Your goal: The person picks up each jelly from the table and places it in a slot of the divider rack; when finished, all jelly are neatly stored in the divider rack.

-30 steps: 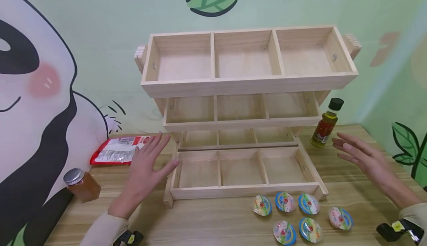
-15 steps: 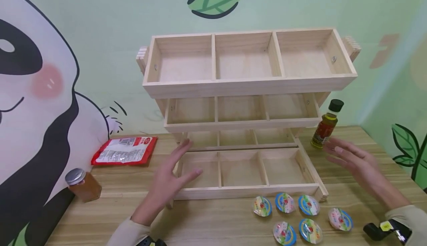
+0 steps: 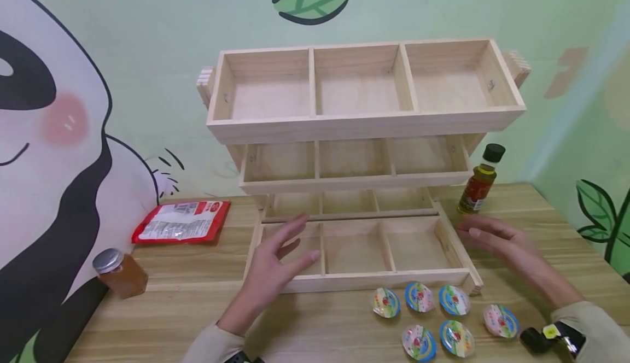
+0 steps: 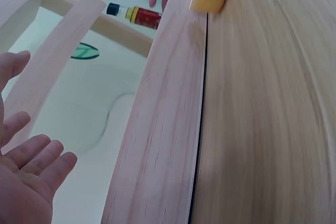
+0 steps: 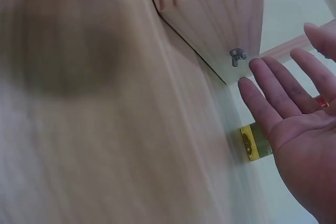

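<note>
The wooden rack [image 3: 366,125] stands at the back of the tabletop [image 3: 172,319], its divided trays stepped one above another, the top one jutting over those below; the left hand [image 3: 268,267] hangs before the rack's lowest left compartment, fingers loosely spread and holding nothing; the right hand [image 3: 507,243] is beside the rack's lower right side, fingers nearly straight and released, their tips close to a wing nut [image 5: 237,55] on that side; whether they touch the wood I cannot tell.

Left of the rack, a stretch of tabletop separates it from the jar [image 3: 122,275], while the red packet [image 3: 182,222] lies nearer, behind the jar; right of the rack, the bottle [image 3: 477,188] stands just beside it, with room onward to the tabletop's slanting right edge; before the rack's front right corner, six small cups [image 3: 419,297] narrow the space, the front left leaving more.

Against a second ago, both hands have drawn in toward the rack, the left from beyond its left side, the right from beyond the bottle; rack, packet, jar, bottle and cups keep their places.
</note>
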### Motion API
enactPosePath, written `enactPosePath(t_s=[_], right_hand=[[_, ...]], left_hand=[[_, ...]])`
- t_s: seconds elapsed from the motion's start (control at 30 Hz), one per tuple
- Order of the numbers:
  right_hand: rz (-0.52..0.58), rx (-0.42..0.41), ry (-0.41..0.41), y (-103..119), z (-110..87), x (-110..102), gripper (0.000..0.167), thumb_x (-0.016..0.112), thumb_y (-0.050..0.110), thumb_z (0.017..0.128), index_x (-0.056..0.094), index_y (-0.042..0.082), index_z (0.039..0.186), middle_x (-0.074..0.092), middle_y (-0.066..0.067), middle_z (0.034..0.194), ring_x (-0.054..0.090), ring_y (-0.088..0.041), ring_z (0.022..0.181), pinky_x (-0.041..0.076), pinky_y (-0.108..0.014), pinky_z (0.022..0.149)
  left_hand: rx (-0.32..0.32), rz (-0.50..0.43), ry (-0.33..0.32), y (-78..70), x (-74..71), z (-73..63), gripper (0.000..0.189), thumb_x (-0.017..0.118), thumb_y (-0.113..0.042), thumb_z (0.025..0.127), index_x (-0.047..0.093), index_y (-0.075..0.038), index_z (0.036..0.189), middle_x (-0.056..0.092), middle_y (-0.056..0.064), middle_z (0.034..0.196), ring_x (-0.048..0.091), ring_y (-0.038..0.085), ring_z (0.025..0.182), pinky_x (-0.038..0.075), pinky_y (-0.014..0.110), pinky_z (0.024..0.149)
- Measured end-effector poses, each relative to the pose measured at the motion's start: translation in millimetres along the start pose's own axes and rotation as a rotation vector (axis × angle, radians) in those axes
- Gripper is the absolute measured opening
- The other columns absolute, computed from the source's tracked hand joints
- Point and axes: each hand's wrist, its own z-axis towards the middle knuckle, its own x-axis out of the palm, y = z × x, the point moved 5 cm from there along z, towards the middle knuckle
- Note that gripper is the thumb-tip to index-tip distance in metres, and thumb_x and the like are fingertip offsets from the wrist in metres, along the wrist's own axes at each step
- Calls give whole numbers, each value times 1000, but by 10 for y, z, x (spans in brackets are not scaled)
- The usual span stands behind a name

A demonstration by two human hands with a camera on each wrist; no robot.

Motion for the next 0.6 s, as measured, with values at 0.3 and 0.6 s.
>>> enactPosePath(t_s=[0.3, 0.6], right_hand=[[-130, 128, -30, -65, 1, 36, 49, 60, 29, 111, 55, 2, 152, 63, 11, 142, 68, -7, 116, 50, -19, 96], [-314, 183, -24, -77, -26, 26, 53, 64, 39, 107, 57, 14, 154, 51, -14, 159, 42, -32, 144, 41, -48, 106]], left_hand=[[35, -109, 56, -26, 184, -15, 60, 85, -2, 89, 61, 2, 144, 61, 15, 148, 53, 45, 138, 50, 42, 110], [10, -143, 97, -60, 376, -69, 57, 85, -2, 87, 65, 0, 140, 64, 13, 144, 60, 41, 132, 53, 38, 106]])
